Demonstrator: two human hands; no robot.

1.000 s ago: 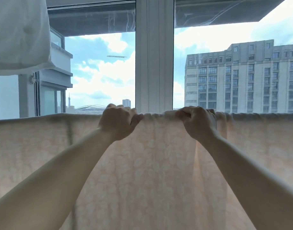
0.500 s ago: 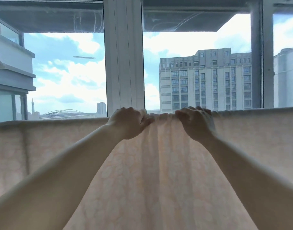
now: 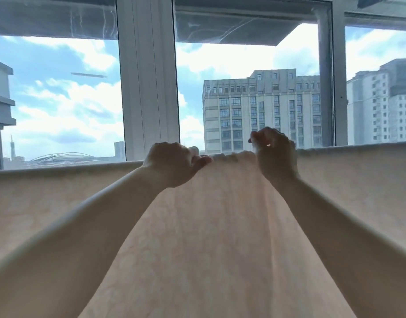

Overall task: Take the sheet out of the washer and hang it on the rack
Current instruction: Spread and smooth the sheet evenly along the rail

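Pale peach patterned cotton sheet (image 3: pixel 208 226) already draped over rack | left hand (image 3: pixel 174 164) grips bunched top edge | right hand (image 3: pixel 274 154) curled, hold unclear | left: spreading gathers

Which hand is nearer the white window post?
Left. The left hand sits just below and right of the white window post; the right hand is farther right, before the grey building.

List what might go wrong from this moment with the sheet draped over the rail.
1. The sheet is bunched into folds between the left hand and right hand; left that way, it may dry unevenly.
2. The right hand is raised above the top edge and its grip is unclear, so the fabric may be held by the left hand alone; a tug could drag it sideways.
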